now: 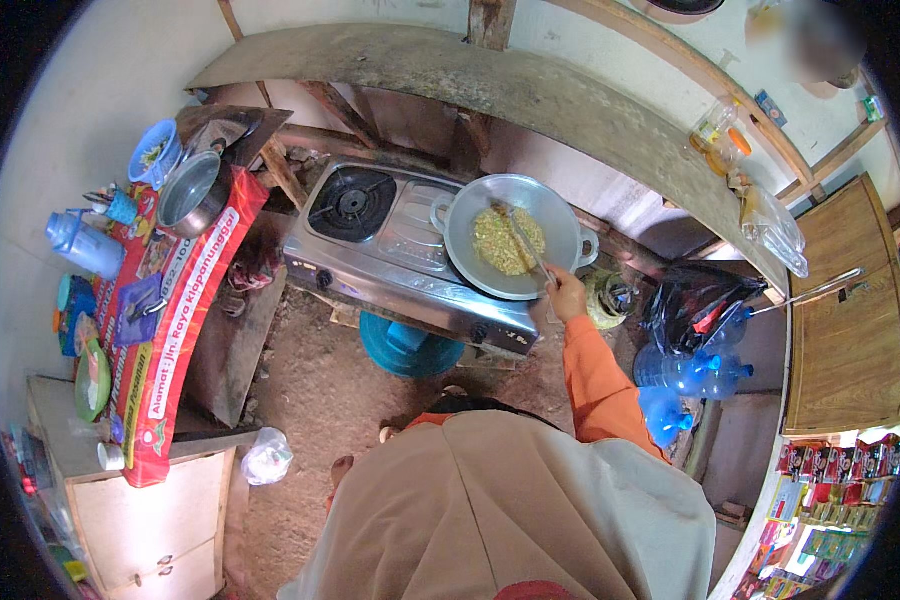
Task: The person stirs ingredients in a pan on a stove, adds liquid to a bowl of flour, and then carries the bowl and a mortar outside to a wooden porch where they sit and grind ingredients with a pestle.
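My right hand (568, 295) grips the handle of a metal cooking spatula (526, 244). The spatula's head rests in yellowish, finely chopped food (504, 251), with a browner patch at its far edge. A two-handled aluminium wok (562, 210) holds the food, over the right burner of a two-burner steel gas stove (390, 277). On the left, the black burner (354, 201) has nothing on it. My left hand (341, 468) shows only in part, low beside my body under an orange cuff; its fingers are not clear.
Left, a table with a red printed banner (195, 322) carries a metal pot (195, 191), blue basket (154, 154) and blue jug (86, 244). A teal basin (405, 345) sits below the stove. Right are a green gas cylinder (607, 300), blue water jugs (675, 371) and black bag (690, 300).
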{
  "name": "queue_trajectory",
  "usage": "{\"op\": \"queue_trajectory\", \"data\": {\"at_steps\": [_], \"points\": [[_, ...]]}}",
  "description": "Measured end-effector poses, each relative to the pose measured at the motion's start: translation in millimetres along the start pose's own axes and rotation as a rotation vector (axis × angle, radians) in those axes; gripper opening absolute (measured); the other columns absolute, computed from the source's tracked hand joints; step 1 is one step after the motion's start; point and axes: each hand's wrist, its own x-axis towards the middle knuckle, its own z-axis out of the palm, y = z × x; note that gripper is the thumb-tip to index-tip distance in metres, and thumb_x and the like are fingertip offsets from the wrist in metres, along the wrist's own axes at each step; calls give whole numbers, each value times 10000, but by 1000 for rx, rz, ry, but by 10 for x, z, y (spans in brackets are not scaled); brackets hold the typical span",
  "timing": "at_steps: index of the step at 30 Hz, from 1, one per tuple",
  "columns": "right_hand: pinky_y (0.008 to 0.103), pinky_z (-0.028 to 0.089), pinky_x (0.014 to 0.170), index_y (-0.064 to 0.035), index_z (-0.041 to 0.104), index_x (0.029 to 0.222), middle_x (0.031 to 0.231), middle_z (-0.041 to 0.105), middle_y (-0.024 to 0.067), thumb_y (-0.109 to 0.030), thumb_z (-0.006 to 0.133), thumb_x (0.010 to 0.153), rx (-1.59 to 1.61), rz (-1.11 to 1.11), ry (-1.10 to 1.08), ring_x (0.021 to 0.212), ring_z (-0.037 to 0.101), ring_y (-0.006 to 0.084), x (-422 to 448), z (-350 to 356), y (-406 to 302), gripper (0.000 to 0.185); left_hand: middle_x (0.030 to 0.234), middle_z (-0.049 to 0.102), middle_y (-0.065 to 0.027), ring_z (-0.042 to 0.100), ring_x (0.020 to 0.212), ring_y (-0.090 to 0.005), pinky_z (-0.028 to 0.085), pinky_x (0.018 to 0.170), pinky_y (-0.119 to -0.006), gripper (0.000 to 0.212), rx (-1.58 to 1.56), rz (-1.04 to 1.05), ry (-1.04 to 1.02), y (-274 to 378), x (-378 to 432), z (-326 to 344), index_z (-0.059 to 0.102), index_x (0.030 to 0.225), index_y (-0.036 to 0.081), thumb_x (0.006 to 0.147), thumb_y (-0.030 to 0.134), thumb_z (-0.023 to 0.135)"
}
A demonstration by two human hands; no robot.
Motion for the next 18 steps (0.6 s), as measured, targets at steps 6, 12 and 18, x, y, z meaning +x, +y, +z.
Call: {"op": "queue_trajectory", "data": {"at_steps": [6, 12, 18], "points": [[320, 428, 750, -84, 570, 1023, 944, 580, 138, 15, 550, 672, -128, -111, -170, 855, 558, 250, -526, -567, 11, 365, 675, 521, -50, 528, 563, -162, 440, 444, -289, 192, -13, -11, -26, 82, 51, 63, 557, 793, 42, 783, 232, 532], [332, 428, 765, -68, 574, 1007, 971, 574, 150, 18, 540, 666, -131, -55, -217, 892, 550, 263, -970, -907, -283, 353, 644, 519, -56, 520, 548, -144, 456, 475, -285, 227, -267, 48, -42, 93, 255, 130, 566, 733, 10, 792, 223, 518], [337, 442, 712, -88, 579, 1004, 926, 576, 181, -35, 509, 699, -133, 30, -88, 862, 547, 313, -506, -292, -277, 318, 693, 556, -80, 558, 619, -153, 472, 506, -281, 273, -181, 62, -93, 212, 280, 86, 569, 775, -37, 797, 228, 507]]}}
